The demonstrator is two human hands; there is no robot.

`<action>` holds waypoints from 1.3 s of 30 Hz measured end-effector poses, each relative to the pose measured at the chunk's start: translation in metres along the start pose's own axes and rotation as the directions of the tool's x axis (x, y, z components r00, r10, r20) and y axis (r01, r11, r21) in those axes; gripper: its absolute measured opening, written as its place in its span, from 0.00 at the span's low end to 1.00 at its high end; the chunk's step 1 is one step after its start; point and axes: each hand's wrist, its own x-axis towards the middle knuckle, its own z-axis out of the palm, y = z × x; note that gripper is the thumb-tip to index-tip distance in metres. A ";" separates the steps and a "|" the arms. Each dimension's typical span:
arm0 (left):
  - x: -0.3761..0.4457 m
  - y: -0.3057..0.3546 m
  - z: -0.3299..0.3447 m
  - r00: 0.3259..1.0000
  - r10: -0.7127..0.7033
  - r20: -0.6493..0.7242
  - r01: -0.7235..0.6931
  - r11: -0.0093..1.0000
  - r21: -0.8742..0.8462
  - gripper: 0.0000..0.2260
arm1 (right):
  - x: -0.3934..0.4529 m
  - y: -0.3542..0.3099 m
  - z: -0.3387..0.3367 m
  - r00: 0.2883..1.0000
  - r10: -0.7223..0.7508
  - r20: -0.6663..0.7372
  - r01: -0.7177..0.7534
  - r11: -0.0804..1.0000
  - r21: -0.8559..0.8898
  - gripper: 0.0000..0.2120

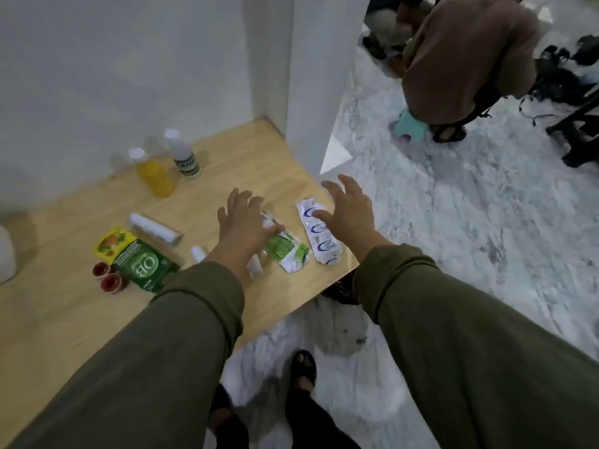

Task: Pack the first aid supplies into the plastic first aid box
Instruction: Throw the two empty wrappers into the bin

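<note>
1. Supplies lie along the table (58, 319), packets at its three-o'clock edge; no box is in view.
2. Left hand (243, 223), fingers spread, hovers over the green packet (287, 251); pinch it firmly.
3. Right hand (348, 210), also spread and empty, suits the white packet (319, 236).

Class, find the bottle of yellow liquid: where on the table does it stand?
In the head view, the yellow bottle stands upright at the table's far left, by the wall, beside the clear bottle.

A dark green foil sachet (142, 265) beside two red caps carries large upside-down letters "OB"; its smaller print is illegible.
</note>
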 end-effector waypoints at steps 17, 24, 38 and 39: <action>0.030 -0.007 0.014 0.972 -0.231 -0.050 0.235 0.966 0.107 0.36 | 0.054 0.019 0.039 0.983 -0.035 0.180 0.050 0.996 -0.076 0.29; 0.037 -0.001 0.014 0.956 -0.294 -0.025 0.295 0.951 0.097 0.35 | 0.056 0.021 0.044 0.987 0.016 0.160 -0.011 1.000 -0.026 0.27; 0.038 0.004 0.010 0.951 -0.265 -0.157 0.204 0.924 -0.324 0.06 | 0.049 0.028 0.031 0.966 0.247 0.078 -0.259 0.921 0.292 0.13; 0.037 0.008 0.007 0.955 -0.256 -0.152 0.187 0.913 -0.362 0.06 | 0.047 0.029 0.027 0.963 0.261 0.067 -0.269 0.914 0.303 0.13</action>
